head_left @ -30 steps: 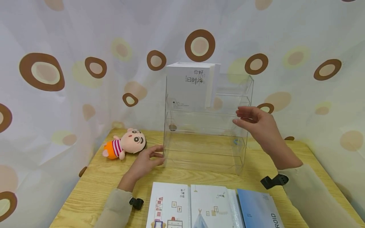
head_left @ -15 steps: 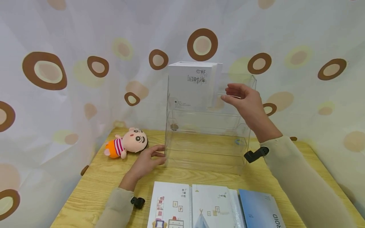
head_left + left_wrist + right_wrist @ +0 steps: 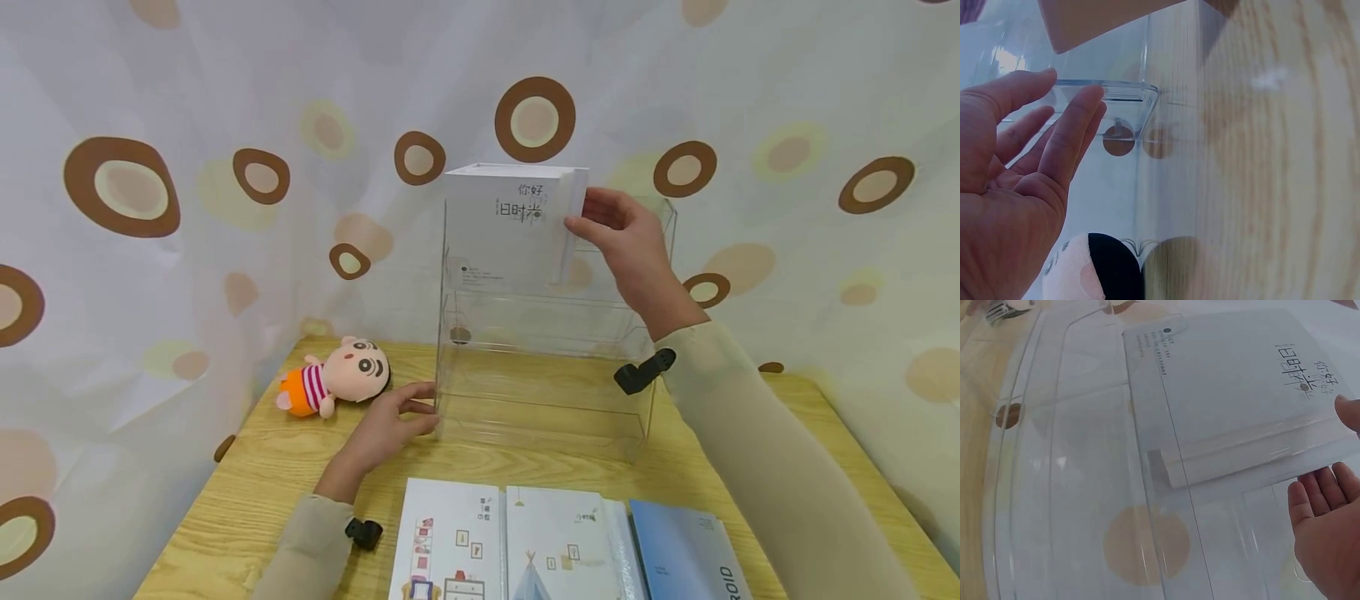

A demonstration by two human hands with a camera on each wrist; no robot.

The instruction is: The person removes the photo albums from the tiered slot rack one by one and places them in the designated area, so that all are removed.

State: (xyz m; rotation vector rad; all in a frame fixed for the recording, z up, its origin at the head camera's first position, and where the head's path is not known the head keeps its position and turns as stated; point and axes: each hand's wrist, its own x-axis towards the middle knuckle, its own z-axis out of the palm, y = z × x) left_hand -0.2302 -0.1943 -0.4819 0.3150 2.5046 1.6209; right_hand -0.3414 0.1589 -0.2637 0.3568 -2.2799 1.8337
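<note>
A thick white photo album (image 3: 502, 229) with black lettering stands on the top tier at the left of a clear acrylic rack (image 3: 540, 433). My right hand (image 3: 630, 246) pinches its right edge, thumb on the front cover and fingers behind. In the right wrist view the fingers (image 3: 1329, 494) curl at the edge of the cover. Low at the rack's left side is my left hand (image 3: 386, 425), its fingertips right at the clear panel. The left wrist view shows those fingers (image 3: 1066, 137) loosely extended, with nothing held.
Two white albums with drawings, one left (image 3: 450, 542) and one middle (image 3: 562, 542), lie at the table's front beside a blue book (image 3: 682, 554). A plush doll (image 3: 333, 379) lies left of the rack. A patterned curtain (image 3: 300, 83) hangs behind.
My right hand has risen and moved left from the rack's right side to the album's right edge, which it now pinches. The left hand stays at the rack's left side.
</note>
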